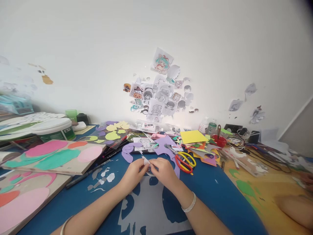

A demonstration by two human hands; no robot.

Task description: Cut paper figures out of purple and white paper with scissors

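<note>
Both hands meet over the near middle of the blue table [215,192], and each grip is narrow, pinched on the same small pale paper piece [146,161]. The left hand [135,173] holds it between thumb and fingertips from the left. The right hand [164,171] closes on it from the right, with the fingers curled in and the knuckles up. The paper piece is held just above the table, between the two hands, with a thin strip sticking up and away. Both forearms come in from the near edge and angle toward each other, and the right wrist wears a silver bracelet [191,203].

A grey sheet [149,205] with cut-out holes lies flat under the wrists. Yellow and red scissors [185,161] lie just right of the right hand, and purple paper shapes [129,151] lie just beyond the hands.

At the far left stands a white tub [55,129] with a green label and its lid on, so what it holds cannot be seen. At the far right a red bowl [220,140] has a wooden handle standing in it. Another person's hand [308,180] rests at the right edge.
</note>
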